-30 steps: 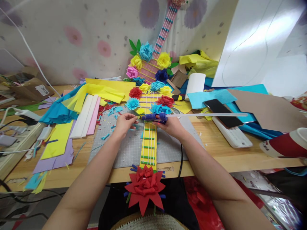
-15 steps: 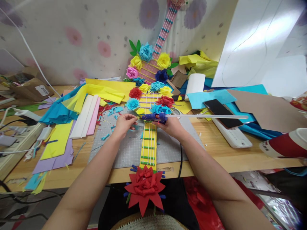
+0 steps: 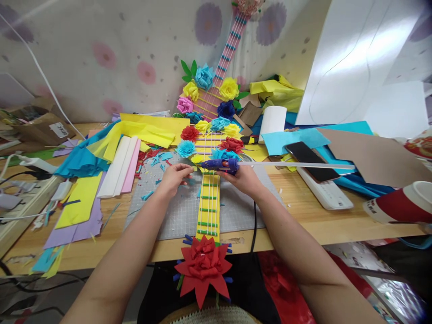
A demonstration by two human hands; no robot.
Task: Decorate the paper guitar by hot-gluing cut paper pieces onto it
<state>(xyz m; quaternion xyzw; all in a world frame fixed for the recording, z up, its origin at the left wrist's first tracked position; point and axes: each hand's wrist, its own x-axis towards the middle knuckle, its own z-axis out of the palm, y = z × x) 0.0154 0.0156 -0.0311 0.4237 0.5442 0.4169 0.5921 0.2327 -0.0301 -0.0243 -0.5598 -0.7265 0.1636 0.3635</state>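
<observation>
My right hand (image 3: 245, 179) is wrapped round a blue hot glue gun (image 3: 224, 166), its nozzle pointing left. A long translucent glue stick (image 3: 297, 166) juts from the gun's back. Opposite the nozzle, my left hand (image 3: 174, 179) pinches a small yellow paper piece (image 3: 196, 168), mostly hidden by the fingertips. Below both hands lies a yellow paper guitar (image 3: 210, 204) with white strings and green frets. Yellow, red and blue paper flowers ring its body, among them a blue flower (image 3: 186, 148). A large red flower (image 3: 203, 265) covers its near end, past the table edge.
A grey cutting mat (image 3: 168, 220) with paper scraps lies under the guitar. Crepe paper (image 3: 81, 155) and a power strip (image 3: 29, 202) are on the left. A phone (image 3: 313, 159), cardboard (image 3: 374, 155) and a red-white cup (image 3: 401, 202) stand or lie right. Behind leans a pink guitar (image 3: 226, 58).
The glue gun and its stick have shifted slightly to the right in view. My left hand keeps its pinch beside the nozzle. The whole view has tilted a little.
</observation>
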